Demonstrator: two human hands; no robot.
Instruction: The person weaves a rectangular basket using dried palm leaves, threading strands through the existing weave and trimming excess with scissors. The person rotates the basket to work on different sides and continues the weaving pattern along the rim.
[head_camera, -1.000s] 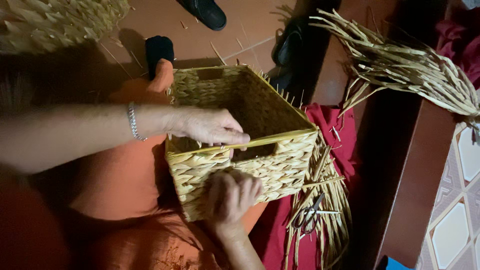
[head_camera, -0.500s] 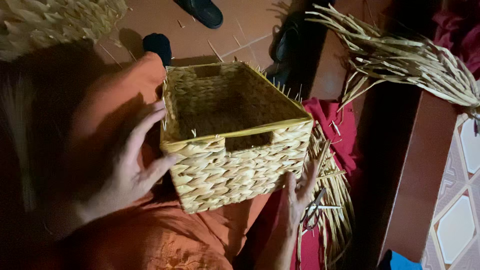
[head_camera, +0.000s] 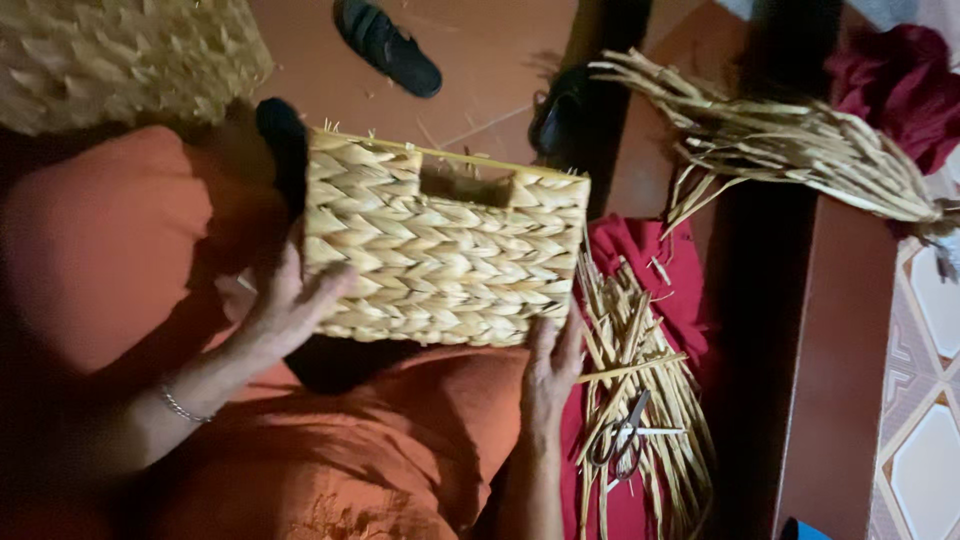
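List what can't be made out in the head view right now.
- woven basket interior: turned on its side, only one wall shows.
- left hand palm: pressed against basket's edge.
- scissors blades: dim, among straw strips.
- second woven piece: cut by the frame's top-left edge.
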